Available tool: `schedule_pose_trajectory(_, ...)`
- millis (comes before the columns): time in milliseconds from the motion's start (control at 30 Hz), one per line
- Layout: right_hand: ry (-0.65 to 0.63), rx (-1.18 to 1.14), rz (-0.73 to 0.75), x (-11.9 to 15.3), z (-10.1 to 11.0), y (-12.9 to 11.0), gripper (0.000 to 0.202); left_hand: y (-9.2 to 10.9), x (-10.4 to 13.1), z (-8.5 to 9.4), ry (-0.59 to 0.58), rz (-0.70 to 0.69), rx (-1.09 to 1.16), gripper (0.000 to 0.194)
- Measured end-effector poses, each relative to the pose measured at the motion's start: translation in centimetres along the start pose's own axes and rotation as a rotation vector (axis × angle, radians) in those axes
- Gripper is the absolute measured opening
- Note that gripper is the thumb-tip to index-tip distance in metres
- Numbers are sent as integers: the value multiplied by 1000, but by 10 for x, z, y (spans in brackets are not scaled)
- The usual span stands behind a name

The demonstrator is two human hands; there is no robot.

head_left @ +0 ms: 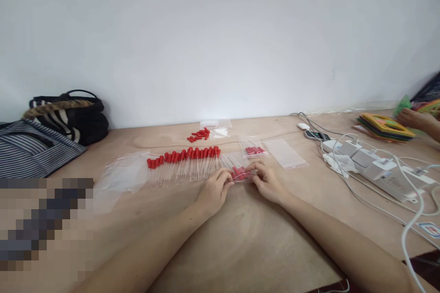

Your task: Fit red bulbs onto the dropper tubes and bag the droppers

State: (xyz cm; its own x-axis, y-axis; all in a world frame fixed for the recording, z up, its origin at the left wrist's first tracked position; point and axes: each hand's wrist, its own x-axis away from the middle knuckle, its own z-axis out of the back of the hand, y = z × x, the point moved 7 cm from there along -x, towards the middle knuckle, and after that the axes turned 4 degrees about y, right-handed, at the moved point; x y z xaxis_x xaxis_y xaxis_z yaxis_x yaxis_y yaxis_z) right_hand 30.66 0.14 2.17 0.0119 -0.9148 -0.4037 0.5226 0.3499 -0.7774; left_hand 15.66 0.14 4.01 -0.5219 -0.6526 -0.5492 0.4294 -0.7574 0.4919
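Between my hands lies a clear zip bag [240,174] with several red-bulbed droppers inside, their thin clear stems pointing up and to the left. My left hand [215,190] pinches the bag's near left corner, fingers closed. At the near right edge, my right hand [267,183] grips the same bag between thumb and fingers. Left of it, a long row of red-topped droppers [187,158] lies side by side. Just behind my right hand is another bag with red-bulbed droppers [254,148], and a flat zip bag [285,153] lies to its right.
Loose red bulbs [199,135] and clear stems [219,132] sit near the wall. A pile of clear bags [127,171] is at left, by a black bag [82,116]. Chargers and cables crowd a power strip [388,176] at right. Another person's hand [410,119] is beyond coloured boards [387,127].
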Motion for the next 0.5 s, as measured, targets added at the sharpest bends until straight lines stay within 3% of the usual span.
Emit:
schedule_pose_trajectory(100,-9,-185,-121,0,-3,4,21,-1,0,-3,-58,-9,75,15)
schedule_pose_trajectory(267,111,-255,-306,-2,-5,12,48,3,1,-9,-180,-60,97,13)
schedule_pose_trajectory(367,120,-238,-299,-4,-12,15,53,7,1,-9,-207,-51,83,12)
schedule_pose_trajectory(500,172,-138,-186,-6,-11,13,41,9,0,-8,-229,-39,93,9)
